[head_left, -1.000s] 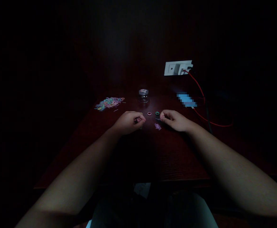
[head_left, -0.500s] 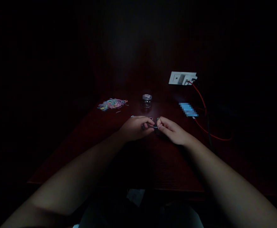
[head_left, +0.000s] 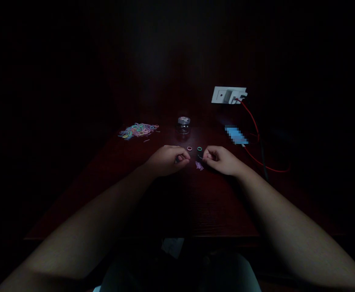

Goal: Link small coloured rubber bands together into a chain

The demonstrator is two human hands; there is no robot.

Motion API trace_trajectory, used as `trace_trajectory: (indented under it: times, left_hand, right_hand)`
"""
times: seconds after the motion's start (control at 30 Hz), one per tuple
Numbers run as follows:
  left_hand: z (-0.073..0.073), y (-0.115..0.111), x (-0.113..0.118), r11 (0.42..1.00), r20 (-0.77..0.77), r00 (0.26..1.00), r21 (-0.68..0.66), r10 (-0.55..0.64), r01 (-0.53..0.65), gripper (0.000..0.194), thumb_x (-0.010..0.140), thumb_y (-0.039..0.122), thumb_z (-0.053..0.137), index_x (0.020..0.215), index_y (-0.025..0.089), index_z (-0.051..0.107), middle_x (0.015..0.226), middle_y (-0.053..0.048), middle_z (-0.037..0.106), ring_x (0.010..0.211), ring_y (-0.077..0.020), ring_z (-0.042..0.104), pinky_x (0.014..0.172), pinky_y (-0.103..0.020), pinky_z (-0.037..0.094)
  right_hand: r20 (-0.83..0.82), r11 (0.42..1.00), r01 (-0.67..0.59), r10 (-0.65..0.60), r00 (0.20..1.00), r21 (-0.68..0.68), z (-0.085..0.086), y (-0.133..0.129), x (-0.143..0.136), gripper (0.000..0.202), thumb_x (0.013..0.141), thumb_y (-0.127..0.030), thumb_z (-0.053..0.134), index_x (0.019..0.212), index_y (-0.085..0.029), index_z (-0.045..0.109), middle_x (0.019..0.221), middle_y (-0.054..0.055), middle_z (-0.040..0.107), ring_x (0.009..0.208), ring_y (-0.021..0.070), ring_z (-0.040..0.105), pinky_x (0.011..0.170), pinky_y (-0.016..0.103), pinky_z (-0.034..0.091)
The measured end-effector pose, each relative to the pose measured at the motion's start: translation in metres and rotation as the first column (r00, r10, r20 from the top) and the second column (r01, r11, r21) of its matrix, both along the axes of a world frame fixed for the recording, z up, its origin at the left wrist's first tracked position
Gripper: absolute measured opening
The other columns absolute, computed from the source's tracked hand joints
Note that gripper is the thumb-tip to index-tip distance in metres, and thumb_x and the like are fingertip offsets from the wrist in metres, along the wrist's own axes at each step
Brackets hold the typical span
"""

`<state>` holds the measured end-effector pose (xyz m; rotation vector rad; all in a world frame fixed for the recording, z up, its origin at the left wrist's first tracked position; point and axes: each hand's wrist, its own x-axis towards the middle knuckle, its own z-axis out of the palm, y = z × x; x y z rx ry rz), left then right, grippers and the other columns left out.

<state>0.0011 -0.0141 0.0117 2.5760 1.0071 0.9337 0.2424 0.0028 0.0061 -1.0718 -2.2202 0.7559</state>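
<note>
My right hand (head_left: 221, 159) is closed in a pinch, and a thin pale rubber band (head_left: 199, 156) sticks out to the left from its fingertips. My left hand (head_left: 169, 160) lies apart from it, thumb and fingers pressed together; whatever it may hold is hidden. Between the hands, a pink ring-shaped band (head_left: 189, 151) and a green one (head_left: 199, 151) rest on the table. Just below them sits a small clump of purple bands (head_left: 199, 166), close to my right fingertips.
A heap of colourful rubber bands (head_left: 139, 130) lies at the back left. Behind my hands stands a lidded clear jar (head_left: 183, 126). To the right are a blurred-out phone (head_left: 236, 135), its red cable (head_left: 253, 160) and a wall socket (head_left: 220, 95) with a plugged-in charger (head_left: 232, 96).
My hands have moved apart, uncovering the purple clump and the two rings. The pale band that spanned both hands now shows only at my right. The whole view has shifted slightly.
</note>
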Motion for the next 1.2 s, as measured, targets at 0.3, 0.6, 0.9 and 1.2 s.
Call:
trace_trajectory:
  times: [0.3, 0.6, 0.9, 1.2]
  left_hand:
    - [-0.005, 0.007, 0.000, 0.983, -0.138, 0.974, 0.018, -0.180, 0.184, 0.014, 0.084, 0.025, 0.057, 0.091, 0.023, 0.069, 0.100, -0.002, 0.070, 0.097, -0.0170, 0.061, 0.093, -0.034, 0.043]
    - [-0.017, 0.003, 0.003, 0.987, -0.239, 0.958, -0.028, -0.159, 0.157, 0.035, 0.079, 0.030, 0.065, 0.114, 0.027, 0.064, 0.120, -0.001, 0.065, 0.124, -0.0247, 0.046, 0.103, -0.042, 0.037]
    - [-0.018, 0.003, 0.001, 0.991, -0.310, 0.941, -0.055, -0.134, 0.123, 0.040, 0.082, 0.033, 0.062, 0.121, 0.028, 0.059, 0.127, 0.000, 0.061, 0.128, -0.0251, 0.042, 0.104, -0.044, 0.036]
    - [-0.018, 0.004, -0.002, 0.992, -0.320, 0.940, -0.051, -0.122, 0.111, 0.038, 0.081, 0.032, 0.062, 0.119, 0.029, 0.061, 0.124, 0.001, 0.063, 0.127, -0.0253, 0.043, 0.103, -0.044, 0.037]
  right_hand:
    - [0.140, 0.997, -0.053, 0.047, 0.989, 0.046, -0.005, 0.001, -0.003, 0.008, 0.074, -0.023, 0.057, 0.071, -0.016, 0.059, 0.060, -0.002, 0.052, 0.054, 0.0092, 0.043, 0.052, 0.022, 0.032]
    - [0.183, 0.998, -0.038, 0.029, 0.983, 0.046, -0.004, -0.003, -0.007, 0.014, 0.074, -0.030, 0.062, 0.073, -0.016, 0.060, 0.059, -0.002, 0.052, 0.052, 0.0091, 0.043, 0.050, 0.022, 0.031]
    - [0.303, 0.992, 0.025, -0.062, 0.951, 0.125, 0.006, -0.002, 0.000, 0.009, 0.074, -0.018, 0.055, 0.077, -0.016, 0.063, 0.068, 0.001, 0.060, 0.058, 0.0101, 0.050, 0.058, 0.023, 0.035]
    - [0.398, 0.994, 0.032, -0.071, 0.914, 0.103, -0.001, -0.001, -0.003, 0.015, 0.072, -0.026, 0.063, 0.085, -0.019, 0.068, 0.068, -0.001, 0.062, 0.058, 0.0101, 0.050, 0.057, 0.022, 0.034]
